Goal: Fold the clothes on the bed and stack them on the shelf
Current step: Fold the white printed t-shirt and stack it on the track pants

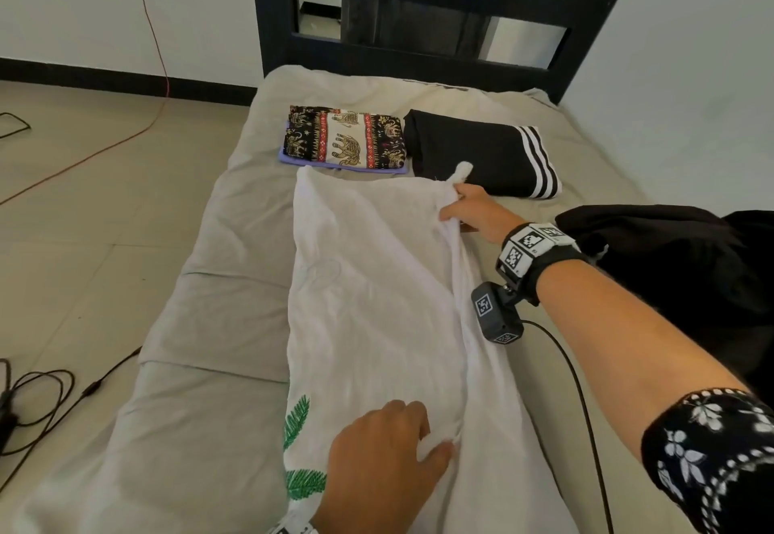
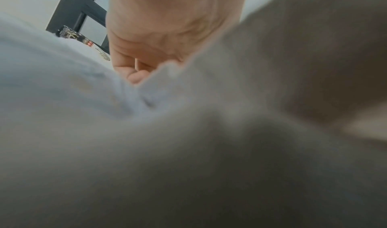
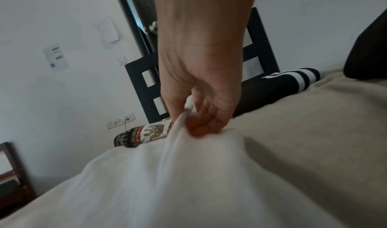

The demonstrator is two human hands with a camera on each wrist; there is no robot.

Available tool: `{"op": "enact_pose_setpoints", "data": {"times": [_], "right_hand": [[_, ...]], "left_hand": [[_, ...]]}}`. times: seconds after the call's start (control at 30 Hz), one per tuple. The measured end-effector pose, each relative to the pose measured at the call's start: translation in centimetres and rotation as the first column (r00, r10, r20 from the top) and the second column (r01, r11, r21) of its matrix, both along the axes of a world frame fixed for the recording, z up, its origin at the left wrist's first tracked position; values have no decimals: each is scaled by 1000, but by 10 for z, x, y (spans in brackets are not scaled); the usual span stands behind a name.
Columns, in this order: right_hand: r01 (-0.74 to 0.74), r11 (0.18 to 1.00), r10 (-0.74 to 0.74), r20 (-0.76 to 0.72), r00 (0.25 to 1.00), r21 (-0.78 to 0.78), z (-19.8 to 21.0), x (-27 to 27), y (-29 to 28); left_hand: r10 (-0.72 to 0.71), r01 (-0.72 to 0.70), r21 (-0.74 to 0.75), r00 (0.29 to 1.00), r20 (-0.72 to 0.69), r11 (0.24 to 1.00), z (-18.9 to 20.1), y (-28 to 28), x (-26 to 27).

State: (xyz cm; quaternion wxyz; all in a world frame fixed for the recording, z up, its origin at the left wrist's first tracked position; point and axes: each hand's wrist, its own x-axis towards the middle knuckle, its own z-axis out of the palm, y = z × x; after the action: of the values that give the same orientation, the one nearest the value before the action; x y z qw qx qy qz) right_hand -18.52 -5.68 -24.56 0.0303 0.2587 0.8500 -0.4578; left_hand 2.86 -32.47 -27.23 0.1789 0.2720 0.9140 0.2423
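white garment (image 1: 377, 303) w/ green leaf print, spread lengthwise on bed (image 1: 218, 315) | right hand (image 1: 473, 211) pinching far right edge | left hand (image 1: 385, 454) gripping near fold | folded: 1 elephant-print piece (image 1: 343, 141), 1 black striped piece (image 1: 481, 154) | 1 unfolded black garment (image 1: 670, 257)

Five garments show on one bed (image 1: 218, 324): one white garment (image 1: 377, 303) spread flat, one elephant-print piece (image 1: 343, 139) folded atop one lilac piece (image 1: 289, 156), one folded black garment with three white stripes (image 1: 481, 152), and one loose black heap (image 1: 670, 248). Two hands are in view.
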Motion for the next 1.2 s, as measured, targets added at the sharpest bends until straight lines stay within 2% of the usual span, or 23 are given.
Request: {"op": "enact_pose_setpoints", "data": {"times": [0.13,0.2,0.27,0.3,0.37,0.4,0.47,0.5,0.53,0.57,0.6,0.63,0.67,0.7,0.73,0.77,0.83,0.9,1.0,1.03,1.07,1.17,1.2], "right_hand": [[-94,993,99,69,993,-72,-8,-6,-27],[-108,983,124,100,987,-149,-14,-9,-35],[-105,978,122,88,989,-180,-18,-13,-37],[-119,984,127,54,990,-129,-20,-15,-36],[-176,973,184,-35,982,151,-20,-16,-29],[-212,933,239,-58,969,292,-18,-14,-24],[-308,848,335,14,942,432,-15,-12,-15],[-366,806,365,96,926,464,-15,-12,-12],[-415,771,380,174,908,482,-15,-10,-10],[-442,754,387,216,897,486,-17,-9,-8],[-451,755,395,218,892,476,-19,-7,-6],[-456,766,404,214,890,453,-21,-6,-4],[-466,777,413,216,885,423,-24,-4,-3],[-470,792,415,220,883,389,-27,-3,-3],[-450,817,404,200,893,362,-29,-3,-2],[-399,851,375,136,917,342,-31,-5,-1],[-250,908,280,-43,959,336,-32,-12,2],[-146,912,212,-136,968,382,-31,-22,6],[-129,870,198,-97,975,476,-29,-37,10],[-146,859,209,-75,975,491,-28,-41,10],[-161,853,220,-61,974,496,-27,-44,9],[-181,848,238,-52,970,498,-24,-53,4],[-180,842,239,-51,970,509,-24,-55,2]], "left_hand": [[-17,29,129,996,-93,991,-6,1,0],[-89,95,92,994,-69,991,-2,4,2],[-161,177,103,976,-144,979,-1,8,6],[-205,225,72,955,-216,972,-3,11,10],[-303,334,71,912,-276,940,-4,12,12],[-332,365,73,900,-283,928,-4,11,12],[-375,394,20,888,-267,919,-5,11,15],[-401,422,44,884,-239,905,-9,12,17],[-435,443,33,891,-130,896,-3,11,15],[-451,456,-22,870,-201,890,-8,11,13],[-400,393,-80,885,-237,916,-2,9,12],[-448,437,-132,891,-74,890,-4,11,16],[-387,363,-201,918,-91,910,27,-3,11],[-378,353,-220,922,-80,909,-34,7,19],[-342,294,-253,924,-173,922,-95,10,26],[-365,318,-298,924,-114,900,-138,15,32],[-408,408,-266,911,60,873,-155,20,25],[-263,275,-156,960,98,949,-102,12,19],[-405,401,53,906,121,914,5,4,1],[-402,397,106,915,32,912,-16,24,2],[-313,282,172,929,198,944,-21,24,1],[-301,254,239,935,186,937,-19,17,-8],[-307,249,235,918,252,939,-23,19,-8]]}}
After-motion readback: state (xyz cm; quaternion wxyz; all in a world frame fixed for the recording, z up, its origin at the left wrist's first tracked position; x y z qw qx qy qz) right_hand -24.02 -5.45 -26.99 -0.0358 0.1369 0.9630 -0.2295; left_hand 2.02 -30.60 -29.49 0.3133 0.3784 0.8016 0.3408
